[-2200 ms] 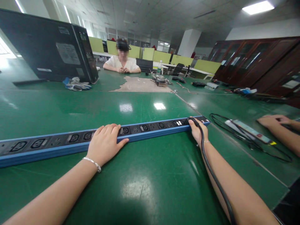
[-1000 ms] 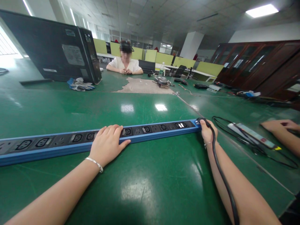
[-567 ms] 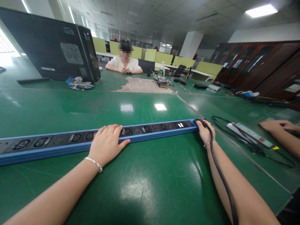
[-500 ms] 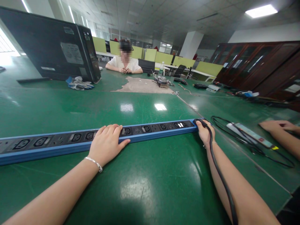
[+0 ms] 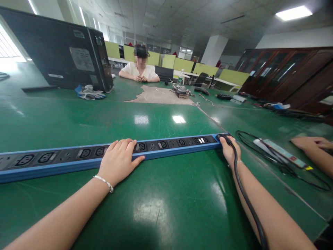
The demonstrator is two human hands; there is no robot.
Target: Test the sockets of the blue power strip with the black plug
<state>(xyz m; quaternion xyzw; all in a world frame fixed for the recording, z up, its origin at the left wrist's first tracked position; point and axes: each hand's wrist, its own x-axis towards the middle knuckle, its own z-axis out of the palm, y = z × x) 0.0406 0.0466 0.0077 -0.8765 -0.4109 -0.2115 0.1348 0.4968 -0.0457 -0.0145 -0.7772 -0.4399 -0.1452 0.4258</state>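
Note:
A long blue power strip [image 5: 166, 153] with black sockets lies across the green table, running from the left edge of the view to right of centre. My left hand [image 5: 119, 156] is laid over its middle, fingers over the far side and thumb along the near side. At the strip's right end, my right hand [image 5: 229, 151] grips the end where the thick black cord [image 5: 243, 187] comes out. The thumb rests by the cord's base; the other fingers are partly hidden. From there the cord runs back along my right forearm.
A white extension socket [image 5: 283, 152] with looped black cable lies at right, near another person's hands [image 5: 309, 144]. A dark computer case [image 5: 62, 52] and gloves [image 5: 90, 93] stand at left. Across the table [image 5: 109, 118] sits a person [image 5: 140, 71]; a bottle [image 5: 180, 78] stands nearby.
The view has shifted slightly, so most things sit a little further right. Both hands keep their places on the power strip.

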